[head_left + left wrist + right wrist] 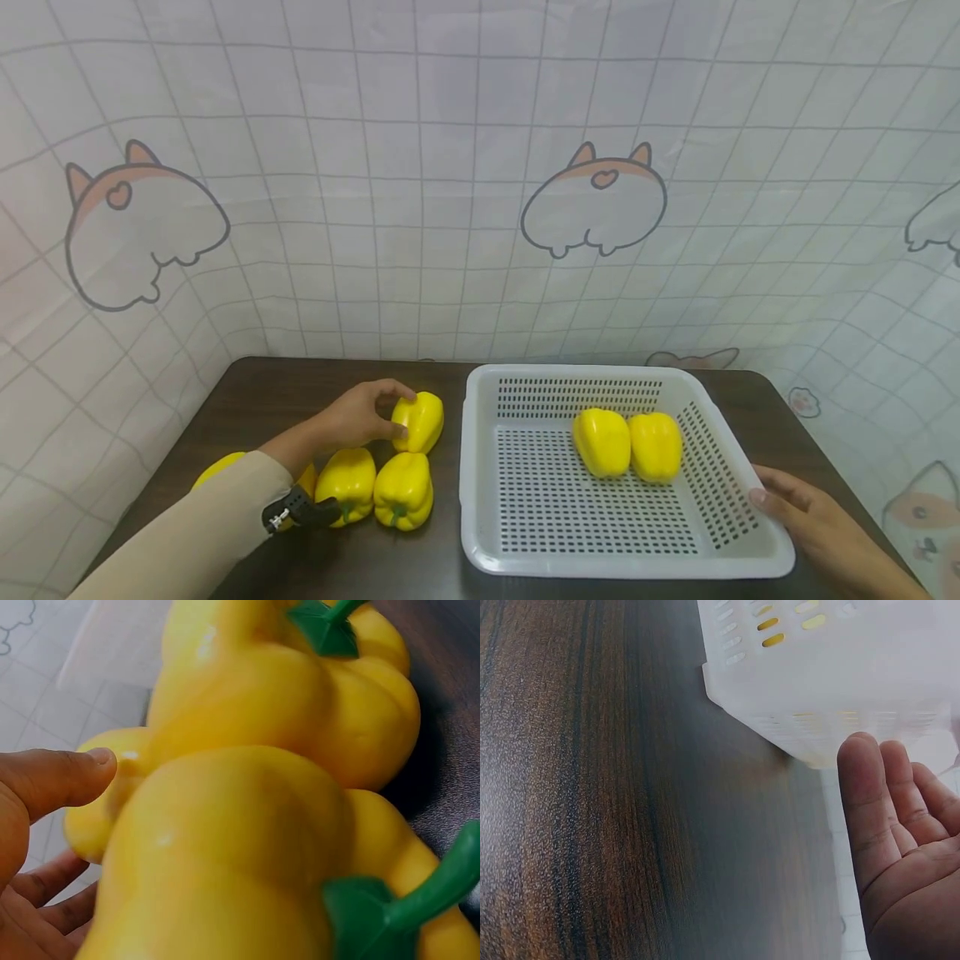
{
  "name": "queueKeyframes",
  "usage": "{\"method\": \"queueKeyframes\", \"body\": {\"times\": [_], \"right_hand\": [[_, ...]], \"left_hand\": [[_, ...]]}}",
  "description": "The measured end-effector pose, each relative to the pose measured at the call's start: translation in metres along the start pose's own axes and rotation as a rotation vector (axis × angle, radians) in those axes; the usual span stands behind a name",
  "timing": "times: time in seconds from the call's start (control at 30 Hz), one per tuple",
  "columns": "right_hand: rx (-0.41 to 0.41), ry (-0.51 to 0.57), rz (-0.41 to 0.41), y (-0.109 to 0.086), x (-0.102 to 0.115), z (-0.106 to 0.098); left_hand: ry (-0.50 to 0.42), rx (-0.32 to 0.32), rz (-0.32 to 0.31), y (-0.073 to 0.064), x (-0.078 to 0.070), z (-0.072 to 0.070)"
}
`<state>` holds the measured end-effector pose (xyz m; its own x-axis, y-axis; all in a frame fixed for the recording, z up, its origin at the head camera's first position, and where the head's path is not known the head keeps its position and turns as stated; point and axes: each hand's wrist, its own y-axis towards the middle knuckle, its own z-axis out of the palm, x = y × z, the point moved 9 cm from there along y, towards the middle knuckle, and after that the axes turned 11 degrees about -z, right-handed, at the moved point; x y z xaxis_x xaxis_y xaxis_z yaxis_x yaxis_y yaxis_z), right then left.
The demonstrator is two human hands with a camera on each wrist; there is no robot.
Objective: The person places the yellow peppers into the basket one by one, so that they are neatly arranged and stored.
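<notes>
My left hand (pixel 363 414) is at a yellow bell pepper (pixel 422 423) at the back of the group left of the basket, thumb on one side and fingers on the other. In the left wrist view, that pepper (pixel 86 832) is partly hidden behind two nearer peppers with green stems. A white perforated plastic basket (pixel 480 467) holds two yellow bell peppers, a left one (pixel 602 443) and a right one (pixel 656 447). Beside its right wall is my right hand (pixel 813 521), the thumb tip at the rim. The right wrist view shows its fingers (pixel 866 802) fairly straight.
Two more bell peppers, one (pixel 347 483) and another (pixel 403 492), lie in front of the left hand. Others are partly hidden under the left sleeve (pixel 202 525). A dark wood-grain table (pixel 285 392) bears everything, with a patterned white curtain (pixel 420 208) behind.
</notes>
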<state>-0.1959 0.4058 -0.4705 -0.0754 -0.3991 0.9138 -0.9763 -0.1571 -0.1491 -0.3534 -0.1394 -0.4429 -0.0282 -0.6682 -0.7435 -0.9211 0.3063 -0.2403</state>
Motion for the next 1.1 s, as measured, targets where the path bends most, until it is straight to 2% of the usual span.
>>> {"method": "queueKeyframes", "body": {"times": [0.3,0.63,1.1], "right_hand": [[-0.029,0.013,0.041,-0.0012,-0.0028,-0.0009],[-0.027,0.021,0.039,-0.0008,-0.0045,-0.0007],[-0.034,0.003,0.042,-0.0012,-0.0031,-0.0003]], "left_hand": [[0.006,0.007,-0.013,0.0065,-0.0036,0.008],[0.095,0.001,-0.014,0.0062,-0.0055,0.0101],[0.077,-0.036,-0.005,0.0053,-0.0055,0.0076]]}}
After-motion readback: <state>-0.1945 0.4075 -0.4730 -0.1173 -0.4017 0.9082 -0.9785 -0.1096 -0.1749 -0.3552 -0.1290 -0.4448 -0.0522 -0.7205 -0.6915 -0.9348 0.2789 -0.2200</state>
